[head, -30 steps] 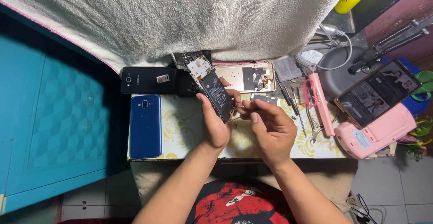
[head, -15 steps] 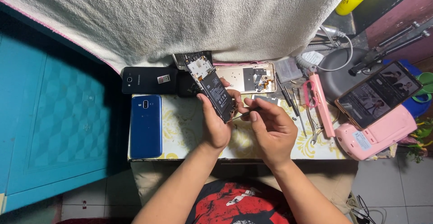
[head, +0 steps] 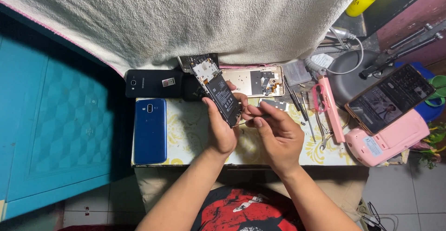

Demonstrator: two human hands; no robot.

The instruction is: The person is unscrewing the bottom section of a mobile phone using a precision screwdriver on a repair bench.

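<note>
Tech 1: Fingers (head: pixel 216 112) of the left hand (head: pixel 222 131) clasp the opened black smartphone with exposed battery and circuit board (head: pixel 217 93), tilted above the yellow-patterned tabletop (head: pixel 186 138).

Tech 2: Right hand (head: pixel 278 137)?

Tech 1: Thumb and forefinger pinch a thin metal tool (head: pixel 239 123), tip touching the phone's lower edge.

Tech 2: Adjacent items?

Tech 1: Blue smartphone (head: pixel 150 130) well to the left, face down; gold phone frame (head: pixel 256 81) just behind the hands.
</note>
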